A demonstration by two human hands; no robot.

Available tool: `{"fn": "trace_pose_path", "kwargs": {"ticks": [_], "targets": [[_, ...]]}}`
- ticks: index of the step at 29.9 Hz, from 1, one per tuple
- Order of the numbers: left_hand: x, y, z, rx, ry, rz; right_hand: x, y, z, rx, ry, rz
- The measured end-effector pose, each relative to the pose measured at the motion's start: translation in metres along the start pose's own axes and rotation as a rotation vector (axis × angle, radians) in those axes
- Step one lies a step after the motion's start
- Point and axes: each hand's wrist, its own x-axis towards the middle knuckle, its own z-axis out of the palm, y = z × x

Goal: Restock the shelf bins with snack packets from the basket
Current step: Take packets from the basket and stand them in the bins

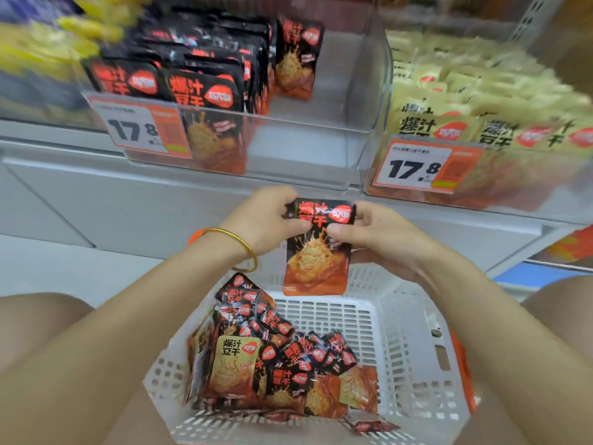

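basket (414, 354) holds packets (282, 358); hands (both) (269, 216) pinch one (316, 252)

Fingers of the left hand (269, 216) and right hand (369, 232) are covering the black packet's (316, 252) upper corners. Far above them, yellow packets (48, 43) are blurring out.

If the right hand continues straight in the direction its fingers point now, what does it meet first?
The right hand points left, gripping the black packet. Just beyond it is the left hand, which grips the same packet, so it would probably meet that first.
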Motion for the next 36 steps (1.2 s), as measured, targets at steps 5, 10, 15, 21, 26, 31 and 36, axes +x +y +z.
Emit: {"fn": "trace_pose_path", "kwargs": {"ticks": [5,10,15,21,26,31,36], "targets": [[0.003,0.035,-0.06,-0.143,0.309,0.169,-0.013,-0.064,0.015,0.12,0.061,-0.288],[0.015,0.051,-0.109,0.039,0.851,0.363,0.025,-0.16,0.023,-0.187,0.602,-0.601],[0.036,0.014,-0.112,0.646,0.737,0.251,0.123,-0.184,0.012,-0.606,0.938,-0.301],[0.04,-0.007,-0.103,0.742,0.719,0.235,0.203,-0.158,-0.011,-0.323,0.941,-0.148],[0.043,-0.008,-0.105,0.76,0.721,0.232,0.234,-0.15,-0.018,-0.424,0.962,-0.096],[0.048,-0.009,-0.106,0.766,0.749,0.25,0.254,-0.16,-0.015,-0.377,1.053,-0.123],[0.051,-0.012,-0.106,0.775,0.763,0.271,0.261,-0.157,-0.017,-0.497,0.99,-0.081]]}}
